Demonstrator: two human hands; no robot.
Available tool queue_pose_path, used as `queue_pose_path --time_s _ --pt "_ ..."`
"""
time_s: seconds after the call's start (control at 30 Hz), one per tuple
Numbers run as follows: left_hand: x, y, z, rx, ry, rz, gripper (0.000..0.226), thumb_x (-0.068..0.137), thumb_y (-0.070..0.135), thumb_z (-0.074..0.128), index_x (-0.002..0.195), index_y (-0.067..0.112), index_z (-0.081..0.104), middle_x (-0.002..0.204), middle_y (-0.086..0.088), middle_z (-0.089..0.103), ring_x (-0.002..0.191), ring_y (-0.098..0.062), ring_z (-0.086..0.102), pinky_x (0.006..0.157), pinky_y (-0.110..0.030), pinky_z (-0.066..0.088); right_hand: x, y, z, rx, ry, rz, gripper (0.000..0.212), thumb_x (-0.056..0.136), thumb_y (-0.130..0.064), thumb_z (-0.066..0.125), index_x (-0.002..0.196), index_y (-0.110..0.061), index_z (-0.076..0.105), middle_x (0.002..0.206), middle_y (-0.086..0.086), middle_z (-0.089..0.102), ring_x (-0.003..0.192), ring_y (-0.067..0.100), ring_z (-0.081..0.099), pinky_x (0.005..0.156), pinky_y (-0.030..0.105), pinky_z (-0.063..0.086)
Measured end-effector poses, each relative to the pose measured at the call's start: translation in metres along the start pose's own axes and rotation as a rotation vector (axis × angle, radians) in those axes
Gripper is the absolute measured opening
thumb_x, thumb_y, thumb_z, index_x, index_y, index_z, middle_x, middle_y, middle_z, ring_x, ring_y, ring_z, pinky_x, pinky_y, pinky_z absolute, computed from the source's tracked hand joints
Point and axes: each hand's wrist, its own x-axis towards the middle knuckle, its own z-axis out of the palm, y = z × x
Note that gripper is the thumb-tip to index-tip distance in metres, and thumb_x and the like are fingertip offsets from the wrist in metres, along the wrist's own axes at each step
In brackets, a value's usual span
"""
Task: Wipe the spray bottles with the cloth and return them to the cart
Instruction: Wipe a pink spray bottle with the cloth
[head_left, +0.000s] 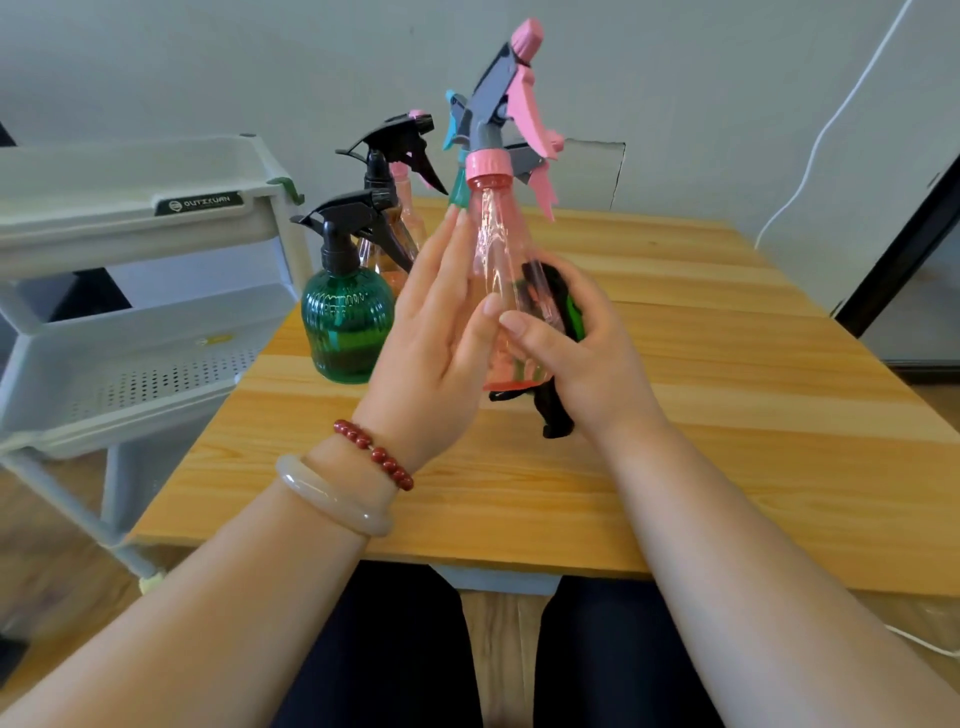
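Observation:
A clear pink spray bottle (496, 249) with a grey and pink trigger head is held upright above the wooden table (701, 405). My left hand (436, 332) lies against its left side with straight fingers and the thumb on its front. My right hand (576, 353) grips the bottle's lower right side with a black and green cloth (558, 306) bunched between palm and bottle; a cloth end hangs below. A green ribbed bottle (345, 322) with a black trigger stands on the table at the left, beside an amber bottle (387, 244) and more bottles behind.
A grey tiered cart (130, 332) stands left of the table, its perforated lower tray beside the green bottle. A white cable (841, 114) runs down the wall at the right. My dark-clad legs are under the table's near edge.

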Motion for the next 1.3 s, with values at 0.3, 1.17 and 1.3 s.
queue_pose_path --time_s 0.3,1.17,1.3 --pt "-0.005 0.013 -0.036 0.309 -0.223 0.322 0.065 0.089 0.036 0.054 0.150 0.022 0.036 0.163 -0.012 0.012 0.152 -0.029 0.006 0.117 -0.060 0.021 -0.011 -0.012 -0.011 0.056 -0.123 0.089 0.054 0.075 -0.034 0.074 0.127 -0.024 0.063 0.125 0.003 0.067 0.119 0.025 0.062 0.102 0.057 0.046" --pt "0.004 0.057 -0.013 0.859 -0.320 0.127 0.103 0.058 0.087 0.047 0.142 0.029 0.036 0.107 0.002 0.064 0.100 -0.021 0.058 0.076 -0.033 0.048 -0.012 -0.016 -0.041 0.002 0.061 0.183 0.024 0.093 -0.042 0.058 0.095 -0.026 0.075 0.096 -0.002 0.075 0.092 0.015 0.070 0.087 0.037 0.053" --pt "0.002 0.052 -0.012 0.749 -0.262 0.027 0.102 0.062 0.082 0.050 0.149 0.038 0.020 0.118 0.006 0.058 0.093 -0.019 0.063 0.070 -0.033 0.053 -0.026 -0.014 -0.015 -0.050 0.153 -0.171 0.027 0.102 -0.018 0.046 0.118 -0.020 0.067 0.125 -0.008 0.066 0.123 0.007 0.057 0.104 0.031 0.046"
